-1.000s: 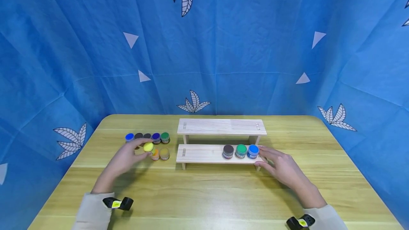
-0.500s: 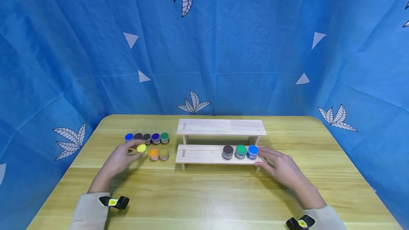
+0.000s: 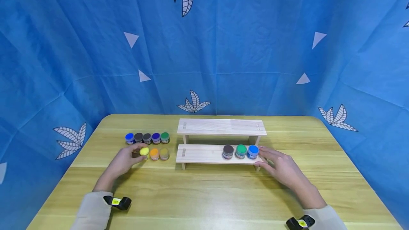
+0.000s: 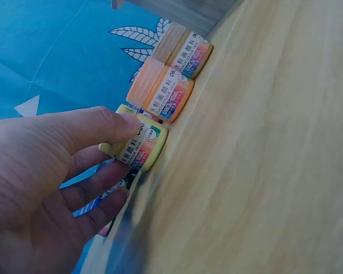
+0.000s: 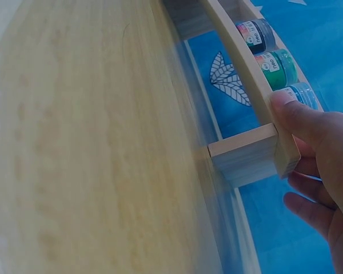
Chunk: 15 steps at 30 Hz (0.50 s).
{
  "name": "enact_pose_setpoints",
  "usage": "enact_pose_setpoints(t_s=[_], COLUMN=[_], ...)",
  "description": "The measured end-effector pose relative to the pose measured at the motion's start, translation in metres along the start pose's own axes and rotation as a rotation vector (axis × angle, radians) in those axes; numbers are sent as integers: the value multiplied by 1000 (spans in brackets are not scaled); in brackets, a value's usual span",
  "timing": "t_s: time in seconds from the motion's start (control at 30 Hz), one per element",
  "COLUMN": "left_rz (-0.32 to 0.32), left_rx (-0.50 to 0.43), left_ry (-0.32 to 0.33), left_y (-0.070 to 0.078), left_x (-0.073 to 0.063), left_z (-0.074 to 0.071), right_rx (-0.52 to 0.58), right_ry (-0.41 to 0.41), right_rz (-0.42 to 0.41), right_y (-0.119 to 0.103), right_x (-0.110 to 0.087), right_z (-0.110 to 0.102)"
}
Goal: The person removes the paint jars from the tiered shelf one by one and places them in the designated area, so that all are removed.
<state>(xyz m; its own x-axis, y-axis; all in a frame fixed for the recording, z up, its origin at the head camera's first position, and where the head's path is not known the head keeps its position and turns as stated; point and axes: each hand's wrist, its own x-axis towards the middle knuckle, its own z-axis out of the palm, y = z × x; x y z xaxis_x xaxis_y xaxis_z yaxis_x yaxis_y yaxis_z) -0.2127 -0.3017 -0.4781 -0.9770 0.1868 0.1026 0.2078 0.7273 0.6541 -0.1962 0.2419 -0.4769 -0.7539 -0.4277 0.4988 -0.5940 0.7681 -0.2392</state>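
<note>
My left hand pinches a small yellow paint jar between thumb and fingers, low at the table at the left end of a short row. Beside it stand an orange paint jar and an ochre paint jar. My right hand grips the right end of a two-tier wooden shelf, thumb at the lower tier's front edge. Its fingertips are right beside a blue paint jar. A green paint jar and a dark brown paint jar stand left of that on the tier.
Behind the yellow jar runs a row of several jars, with a blue one at its left and a green one at its right. The shelf's upper tier rises behind the lower. A blue patterned curtain hangs beyond the table.
My left hand has carried the yellow jar leftward from above the orange jar, then down and slightly right to the orange jar's left side. The right hand has stayed at the shelf.
</note>
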Motion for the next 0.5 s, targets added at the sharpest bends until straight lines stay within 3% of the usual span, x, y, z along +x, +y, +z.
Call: enact_pose_setpoints(t_s=[0.33,0.5], left_rz=[-1,52], left_rx=[22,61], left_ry=[22,63], left_y=[8,21], left_x=[-2,-3], left_z=[-3,-7], right_rx=[1,5], right_ry=[-15,-17], right_rz=[19,21], right_y=[-1,-1], right_x=[0,-1], right_z=[0,-1])
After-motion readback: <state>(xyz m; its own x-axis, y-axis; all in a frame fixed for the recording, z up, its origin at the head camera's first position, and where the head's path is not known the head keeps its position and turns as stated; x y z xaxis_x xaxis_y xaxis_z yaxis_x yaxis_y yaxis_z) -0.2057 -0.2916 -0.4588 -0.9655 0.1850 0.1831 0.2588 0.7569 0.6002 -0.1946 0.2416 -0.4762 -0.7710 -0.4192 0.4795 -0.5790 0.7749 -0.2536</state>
